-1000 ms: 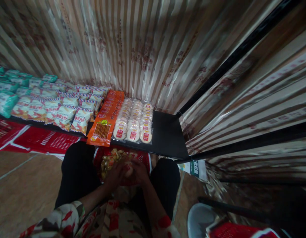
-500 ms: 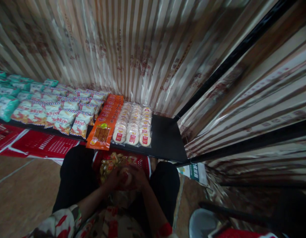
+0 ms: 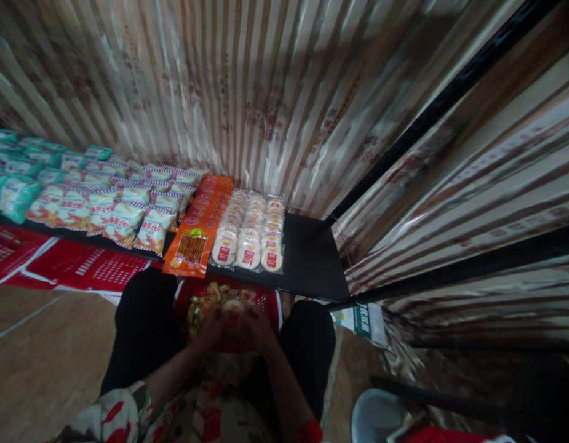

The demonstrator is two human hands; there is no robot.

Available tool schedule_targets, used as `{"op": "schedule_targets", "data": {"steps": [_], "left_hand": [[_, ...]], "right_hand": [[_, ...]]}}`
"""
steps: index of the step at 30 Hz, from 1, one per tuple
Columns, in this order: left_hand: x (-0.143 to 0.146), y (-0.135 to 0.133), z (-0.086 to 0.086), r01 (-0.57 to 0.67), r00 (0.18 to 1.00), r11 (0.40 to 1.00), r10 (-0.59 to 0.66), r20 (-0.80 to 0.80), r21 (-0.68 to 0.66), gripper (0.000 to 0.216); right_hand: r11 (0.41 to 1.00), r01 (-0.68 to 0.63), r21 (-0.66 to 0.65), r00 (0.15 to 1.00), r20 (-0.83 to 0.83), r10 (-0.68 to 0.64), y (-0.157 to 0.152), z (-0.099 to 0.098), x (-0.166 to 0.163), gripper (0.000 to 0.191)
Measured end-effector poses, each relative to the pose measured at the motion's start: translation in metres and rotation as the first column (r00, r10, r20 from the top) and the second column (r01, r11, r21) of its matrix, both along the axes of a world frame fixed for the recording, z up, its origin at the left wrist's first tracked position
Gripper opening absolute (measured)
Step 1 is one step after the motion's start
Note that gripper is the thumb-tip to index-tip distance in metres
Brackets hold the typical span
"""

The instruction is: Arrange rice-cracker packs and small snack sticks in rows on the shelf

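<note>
Over a red basket (image 3: 274,303) between the knees, both hands are closed around a round, pale wrapped cracker (image 3: 232,306) with a red label. My left hand (image 3: 211,327) grips it from the left, and my right hand (image 3: 260,325) from the right. The fingers are dim and partly blurred. Gold-wrapped sweets (image 3: 202,307) lie in the basket beside my left hand. Just beyond, rows of similar wrapped crackers (image 3: 248,252) overlap on a black shelf (image 3: 307,258). A flat orange snack packet (image 3: 196,231) lies to their left.
White snack bags (image 3: 127,221) and green-wrapped packs (image 3: 19,198) line the shelf's left part. Red baskets (image 3: 88,264) stand below it. A striped curtain (image 3: 247,92) hangs behind, with black poles (image 3: 432,123) at the right. A grey round object (image 3: 376,415) is at lower right.
Both hands have shifted slightly, and more of the cracker's upper face shows between them. The view has moved a little. The goods on the shelf stay in place.
</note>
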State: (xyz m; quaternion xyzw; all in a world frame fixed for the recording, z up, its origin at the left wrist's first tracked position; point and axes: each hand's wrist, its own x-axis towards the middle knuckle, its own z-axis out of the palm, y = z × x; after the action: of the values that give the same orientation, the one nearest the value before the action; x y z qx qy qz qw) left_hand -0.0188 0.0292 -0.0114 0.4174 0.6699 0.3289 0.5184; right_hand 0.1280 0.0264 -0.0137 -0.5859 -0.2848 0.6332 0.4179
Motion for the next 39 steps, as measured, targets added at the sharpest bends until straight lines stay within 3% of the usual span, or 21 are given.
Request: {"op": "schedule_targets", "data": {"steps": [7,13,19,22,31,39], "left_hand": [[0.0,0.004,0.013,-0.042,0.999,0.999,0.042,-0.019,0.008,0.009],[0.001,0.003,0.018,-0.06,0.998,0.998,0.06,0.016,-0.001,0.012],[0.001,0.004,0.019,0.007,0.959,0.997,0.015,-0.285,0.076,0.015],[0.002,0.003,0.021,0.02,0.932,0.994,0.021,-0.361,0.108,0.016],[0.005,0.004,0.041,0.059,0.911,0.972,0.042,-0.411,0.228,0.017],[0.003,0.008,0.041,0.056,0.927,0.961,0.051,-0.372,0.27,0.024]], "right_hand": [[0.979,-0.152,0.135,0.963,0.243,0.116,-0.002,0.019,-0.001,0.034],[0.959,-0.209,0.189,0.917,0.38,0.125,-0.002,0.027,-0.002,0.039],[0.969,-0.172,0.18,0.93,0.355,0.099,-0.003,0.022,-0.001,0.033],[0.971,-0.152,0.182,0.938,0.337,0.084,-0.003,0.022,-0.001,0.028],[0.973,-0.07,0.221,0.908,0.419,-0.03,0.0,0.032,-0.001,0.028],[0.977,0.006,0.213,0.948,0.308,-0.074,0.003,0.048,-0.005,0.038]]}}
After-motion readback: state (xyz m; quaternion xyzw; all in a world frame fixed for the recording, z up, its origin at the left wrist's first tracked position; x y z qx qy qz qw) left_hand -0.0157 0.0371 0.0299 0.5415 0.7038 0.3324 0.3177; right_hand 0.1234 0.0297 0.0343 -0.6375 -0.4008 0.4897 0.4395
